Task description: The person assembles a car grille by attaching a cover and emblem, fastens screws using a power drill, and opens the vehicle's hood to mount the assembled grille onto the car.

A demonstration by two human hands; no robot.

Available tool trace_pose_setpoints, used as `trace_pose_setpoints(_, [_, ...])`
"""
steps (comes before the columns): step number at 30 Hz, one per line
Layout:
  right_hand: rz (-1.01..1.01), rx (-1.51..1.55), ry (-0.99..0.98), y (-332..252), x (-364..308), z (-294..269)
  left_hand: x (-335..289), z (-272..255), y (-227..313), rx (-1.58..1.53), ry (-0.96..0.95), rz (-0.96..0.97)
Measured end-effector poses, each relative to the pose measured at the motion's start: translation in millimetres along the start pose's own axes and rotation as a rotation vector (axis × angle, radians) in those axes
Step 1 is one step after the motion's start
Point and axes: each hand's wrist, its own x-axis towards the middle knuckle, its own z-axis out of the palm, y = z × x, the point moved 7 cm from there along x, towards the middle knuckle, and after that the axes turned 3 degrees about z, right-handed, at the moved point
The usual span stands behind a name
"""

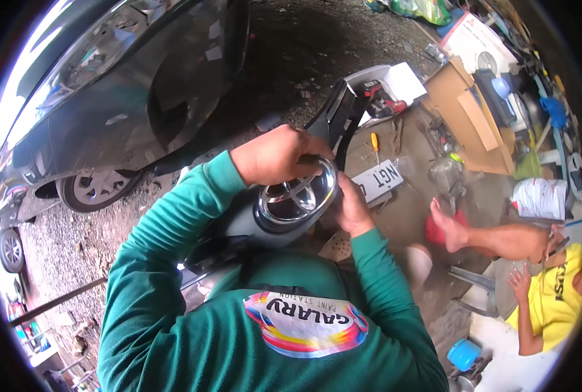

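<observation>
A shiny chrome oval car emblem point(302, 196) is in front of me, tilted over a dark oval mount on a dark trim piece point(255, 225) across my lap. My left hand point(279, 155) is closed over the emblem's upper rim, its fingertips partly hidden. At the right rim, my right hand point(354, 208) is closed against the emblem, with most of its fingers behind it. A black strip of the trim runs up beyond my hands.
A dark car point(108, 117) stands at left. On the ground are a white licence plate point(377, 181), a yellow-handled screwdriver point(375, 145), a red power tool point(384, 104) in a white box and flattened cardboard point(467, 114). A person in yellow point(555, 300) sits at right, one bare leg stretched towards me.
</observation>
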Motion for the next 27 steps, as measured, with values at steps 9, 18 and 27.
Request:
trace_pose_setpoints(9, [0.068,-0.104,0.143,0.1,0.9,-13.3,-23.9,8.9,14.3,0.29,0.224,0.008])
trace_pose_setpoints(18, [0.087,-0.248,0.114,-1.2,-5.5,-23.7,-55.3,32.9,-35.2,-0.17,0.246,-0.523])
trace_pose_setpoints(27, [-0.274,-1.217,0.682,-134.4,117.3,-219.2,-54.1,32.9,-21.4,-0.466,0.267,-0.528])
